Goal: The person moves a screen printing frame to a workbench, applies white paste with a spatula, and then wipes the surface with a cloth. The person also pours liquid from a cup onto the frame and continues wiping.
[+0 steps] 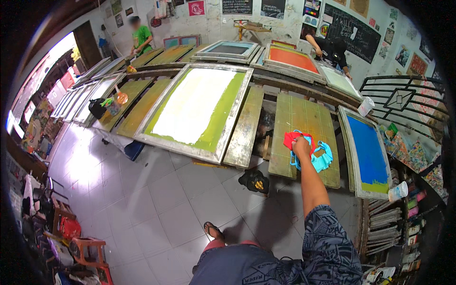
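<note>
My right hand (300, 146) reaches forward with its fingers closed on a red and turquoise cloth (323, 158). Narrow blue edges or straps trail from it; I cannot tell what kind of item it is. The red part (289, 138) bunches up around my fingers, while the turquoise part spreads out beside my wrist. Beneath the cloth lies a worn, yellowish-green board (301, 111). My left hand does not show.
A large screen frame (221, 142) with white and green areas rests left of the boards. To the right stands a blue-faced screen frame (368, 147) with a white cup (398, 192) at its corner. Two people (141, 38) work across the tables. A black bag (254, 181) hangs below the boards.
</note>
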